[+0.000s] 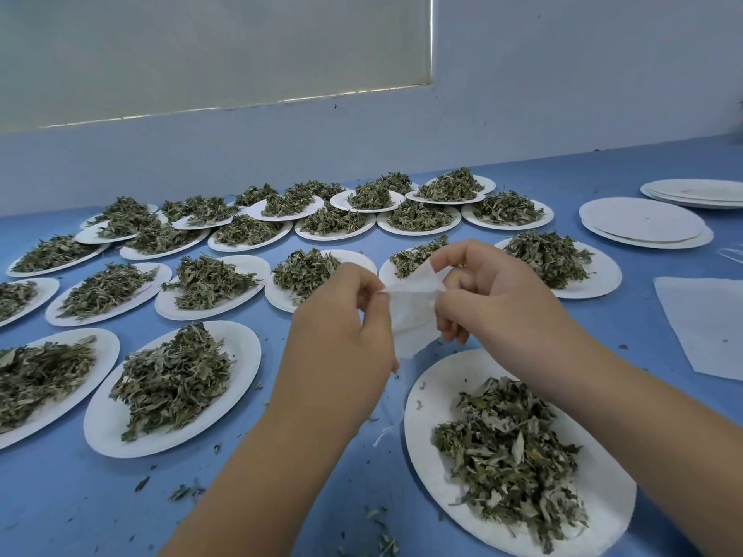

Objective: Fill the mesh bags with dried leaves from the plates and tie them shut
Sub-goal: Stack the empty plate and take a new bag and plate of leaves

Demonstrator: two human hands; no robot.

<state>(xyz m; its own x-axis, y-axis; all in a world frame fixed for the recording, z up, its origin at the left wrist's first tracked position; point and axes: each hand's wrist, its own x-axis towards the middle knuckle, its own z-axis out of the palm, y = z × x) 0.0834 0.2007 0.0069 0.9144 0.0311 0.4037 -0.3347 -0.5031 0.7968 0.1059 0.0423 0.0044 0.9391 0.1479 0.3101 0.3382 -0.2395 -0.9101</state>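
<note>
Above the nearest plate (418, 420), the left hand (341, 327) and the right hand (494, 299) each pinch the top edge of a white mesh bag (410, 319), which hangs stretched between them. Dried leaves (506, 448) lie heaped on that plate. More leaf-heaped plates (225, 299) cover the blue worktop (281, 496). Empty plates (643, 219) sit stacked at far right, near a flat white mesh sheet (707, 323).

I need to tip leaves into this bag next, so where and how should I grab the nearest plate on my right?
Take the nearest plate by its bare left rim, coming from the left, thumb on top, fingers underneath. The leaves are heaped toward the middle and right, leaving that edge free; it lies flat, so lift level.
</note>
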